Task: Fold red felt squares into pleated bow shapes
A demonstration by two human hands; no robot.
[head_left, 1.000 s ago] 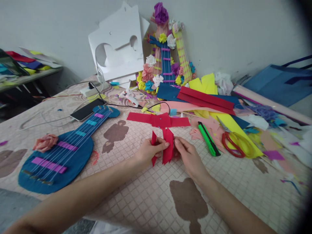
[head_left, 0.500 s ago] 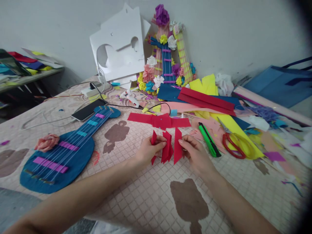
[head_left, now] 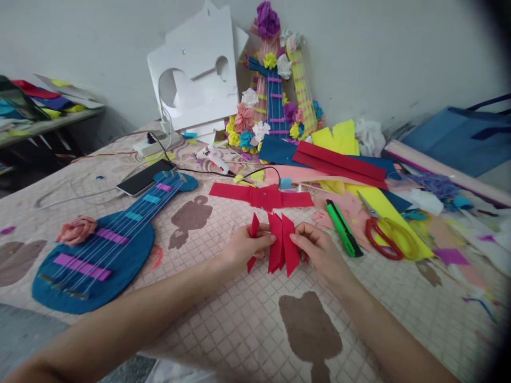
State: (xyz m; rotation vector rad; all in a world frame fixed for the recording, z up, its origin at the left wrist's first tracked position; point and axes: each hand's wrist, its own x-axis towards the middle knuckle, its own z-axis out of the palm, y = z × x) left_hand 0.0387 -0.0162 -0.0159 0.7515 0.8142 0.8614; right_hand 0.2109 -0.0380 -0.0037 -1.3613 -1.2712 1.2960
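Observation:
Several red crepe paper pieces [head_left: 276,243] with slanted ends stand upright between my hands, close together at the middle of the table. My left hand [head_left: 252,246] pinches part of them, with one red piece showing behind its fingers. On the other side my right hand [head_left: 310,242] grips the rightmost red piece between thumb and fingers. Just beyond lie red paper strips [head_left: 265,197], crossed over each other. A green utility knife [head_left: 343,229] rests to the right of my right hand. Red-and-yellow scissors [head_left: 385,234] lie farther right on yellow paper.
A blue paper guitar [head_left: 115,239] with a pink flower lies at left, near a phone [head_left: 146,178]. Behind are a glue gun [head_left: 215,159] with its cable and a power strip [head_left: 155,142]. Decorated guitars [head_left: 275,90] lean on the wall. Paper scraps [head_left: 451,256] cover the right side.
My right hand has moved slightly left, bringing its red piece against the middle ones. The gap between them has closed. Both hands keep their hold.

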